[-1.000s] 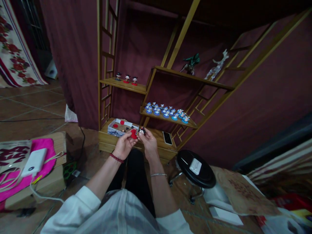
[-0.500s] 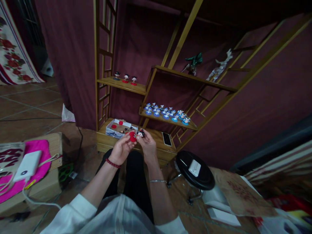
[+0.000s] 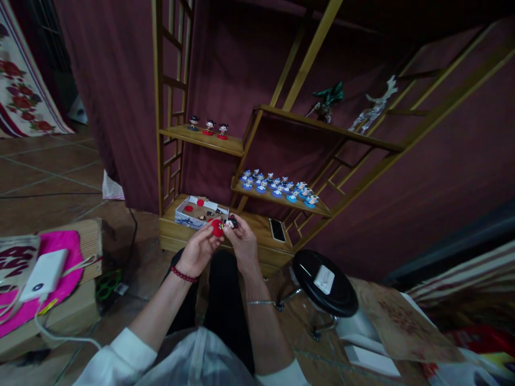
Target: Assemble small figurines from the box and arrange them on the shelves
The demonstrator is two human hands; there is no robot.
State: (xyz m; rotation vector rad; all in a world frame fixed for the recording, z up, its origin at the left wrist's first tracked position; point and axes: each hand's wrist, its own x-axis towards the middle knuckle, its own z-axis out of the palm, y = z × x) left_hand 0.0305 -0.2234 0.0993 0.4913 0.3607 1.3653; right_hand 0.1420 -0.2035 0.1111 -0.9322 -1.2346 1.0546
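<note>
Between my hands is a small figurine (image 3: 230, 222) with black hair and a pale face, turned on its side. My right hand (image 3: 243, 239) pinches it near the head. A round red base (image 3: 217, 228) is gripped at its edge by my left hand (image 3: 198, 250). Base and figurine meet, but I cannot tell whether they are joined. Just behind my hands, an open box (image 3: 189, 219) on the low shelf holds red discs (image 3: 200, 202) and small dark-haired pieces. Three similar figurines (image 3: 209, 126) stand upright on red or dark bases on the upper left shelf.
Several blue-and-white figurines (image 3: 277, 188) crowd the middle shelf. A phone (image 3: 277, 229) lies right of the box. A green statue (image 3: 328, 102) and a clear deer ornament (image 3: 372, 110) stand higher up. A black stool (image 3: 341, 295) is at right, a white power bank (image 3: 44, 274) at left.
The view has shifted slightly. Both hands keep their hold on the figurine and its red base, with barely any movement.
</note>
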